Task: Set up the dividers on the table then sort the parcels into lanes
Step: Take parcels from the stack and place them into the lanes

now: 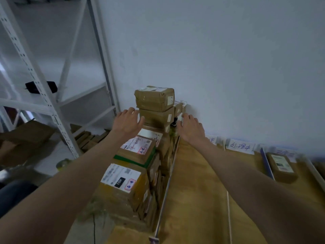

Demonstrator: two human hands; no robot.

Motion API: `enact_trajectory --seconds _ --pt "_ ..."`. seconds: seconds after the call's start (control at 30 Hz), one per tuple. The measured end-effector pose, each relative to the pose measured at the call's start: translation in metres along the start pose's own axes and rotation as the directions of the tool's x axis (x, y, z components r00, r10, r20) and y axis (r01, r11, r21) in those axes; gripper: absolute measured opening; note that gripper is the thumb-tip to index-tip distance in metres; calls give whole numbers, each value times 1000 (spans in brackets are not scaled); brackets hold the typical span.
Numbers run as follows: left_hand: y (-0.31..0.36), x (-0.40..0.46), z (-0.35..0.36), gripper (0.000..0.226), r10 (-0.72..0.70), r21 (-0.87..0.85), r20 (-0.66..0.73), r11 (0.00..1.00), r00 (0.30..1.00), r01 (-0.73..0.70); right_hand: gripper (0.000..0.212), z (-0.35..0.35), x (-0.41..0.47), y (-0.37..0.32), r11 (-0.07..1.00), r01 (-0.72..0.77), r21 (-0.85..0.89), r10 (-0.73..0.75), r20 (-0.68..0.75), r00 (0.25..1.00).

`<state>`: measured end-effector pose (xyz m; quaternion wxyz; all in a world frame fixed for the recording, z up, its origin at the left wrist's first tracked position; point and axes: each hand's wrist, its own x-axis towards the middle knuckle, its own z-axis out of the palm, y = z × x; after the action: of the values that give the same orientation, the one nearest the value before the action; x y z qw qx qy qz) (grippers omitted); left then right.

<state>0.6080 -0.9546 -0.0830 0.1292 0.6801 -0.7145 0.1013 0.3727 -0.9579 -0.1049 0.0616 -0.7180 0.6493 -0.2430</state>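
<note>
Brown cardboard parcels are stacked in the left lane of the wooden table [197, 182]. At the far end of that lane, near the wall, two parcels form a small tower: a top parcel [154, 98] on a lower parcel [156, 117]. My left hand [128, 120] reaches to the lower parcel's left side with fingers spread. My right hand [190, 128] reaches to its right side, fingers extended. Neither hand plainly grips anything. A metal divider rail [168, 182] borders the lane on the right. Another parcel [281, 166] lies in a lane at far right.
Paper lane labels [240, 147] stand along the wall. A thin white divider [228, 213] and a blue-edged divider [267, 164] cross the table. White metal shelving [52, 103] stands to the left, with flat cardboard [91, 138] and a tape roll [63, 163] on the floor.
</note>
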Motion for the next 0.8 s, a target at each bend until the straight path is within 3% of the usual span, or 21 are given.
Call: enact_trajectory --seconds 0.37,0.63,0.8 --pt "-55 123 13 59 39 -27 21 999 999 -38 49 4 111 -53 988 -152 29 152 -26 988" --pt "-57 178 23 65 -78 -211 72 973 994 92 72 9 160 -81 933 -333 136 330 45 943" --pt "-48 187 41 72 -168 -393 195 889 966 234 67 19 167 -79 858 -432 278 425 88 901"
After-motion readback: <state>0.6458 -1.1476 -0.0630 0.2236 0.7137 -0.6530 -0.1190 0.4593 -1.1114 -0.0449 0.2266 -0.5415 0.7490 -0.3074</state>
